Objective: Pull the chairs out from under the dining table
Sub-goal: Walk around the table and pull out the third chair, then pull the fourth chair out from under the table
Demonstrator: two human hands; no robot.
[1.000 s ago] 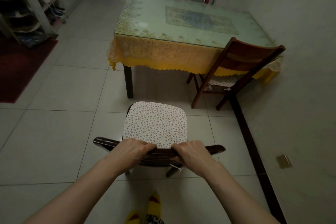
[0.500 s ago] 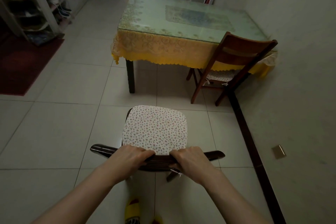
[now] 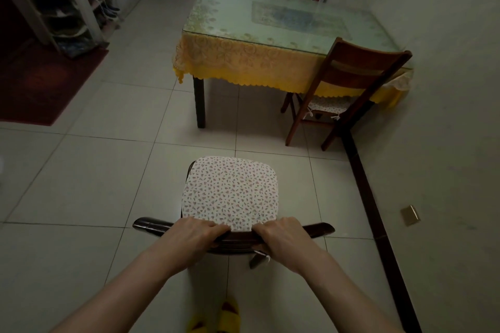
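A dark wooden chair (image 3: 151, 225) with a floral seat cushion (image 3: 230, 193) stands on the tiled floor, well clear of the dining table (image 3: 243, 21). My left hand (image 3: 198, 232) and my right hand (image 3: 281, 235) both grip the top rail of its backrest, side by side. A second brown wooden chair (image 3: 357, 70) is tucked at the table's near right corner, close to the wall, its cushioned seat partly under the yellow lace tablecloth (image 3: 243, 65).
A wall (image 3: 446, 89) with a dark skirting board (image 3: 362, 178) runs along the right. A red rug (image 3: 40, 84) and shoe shelves (image 3: 67, 8) lie at the left. More chairs stand beyond the table's far end. Yellow slippers (image 3: 216, 316) show below.
The chair in my hands has moved back from the table across the tiles, and I have stepped back with it. The second chair has stayed put.
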